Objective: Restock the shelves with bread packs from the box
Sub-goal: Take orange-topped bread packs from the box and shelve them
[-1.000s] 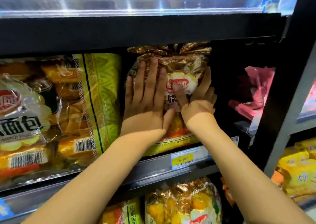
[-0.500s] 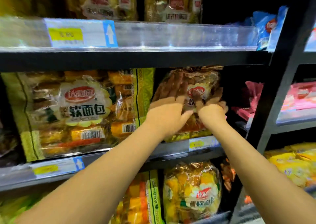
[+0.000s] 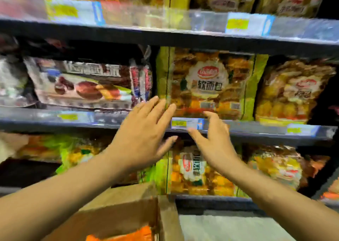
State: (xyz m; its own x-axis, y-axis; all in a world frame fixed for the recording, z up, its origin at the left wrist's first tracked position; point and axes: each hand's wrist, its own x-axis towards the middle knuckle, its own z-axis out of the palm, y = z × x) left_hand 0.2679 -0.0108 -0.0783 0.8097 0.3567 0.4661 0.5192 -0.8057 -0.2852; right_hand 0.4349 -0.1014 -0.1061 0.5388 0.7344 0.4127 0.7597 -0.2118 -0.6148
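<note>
Head view, left hand (image 3: 141, 139) and right hand (image 3: 214, 145), both grips spread, before green bread pack (image 3: 207, 82), cardboard box (image 3: 117, 213) below.

- left hand (image 3: 145, 132): fingers straight and spread, holding nothing; tips lie over the lower left corner of the green-edged bread pack (image 3: 211, 84), contact cannot be told
- right hand (image 3: 214, 141): fingers loosely spread, holding nothing, in front of the middle shelf (image 3: 256, 128), just beside a yellow price tag (image 3: 178, 124)
- on the middle shelf, left to right: dark pie pack (image 3: 86, 82), green-edged bread pack standing upright, gold bread pack (image 3: 291, 92)
- lower shelf packs (image 3: 192, 169): several, blurred
- cardboard box (image 3: 119, 209): open, at the bottom of the view beneath the arms, an orange pack (image 3: 128, 235) inside
</note>
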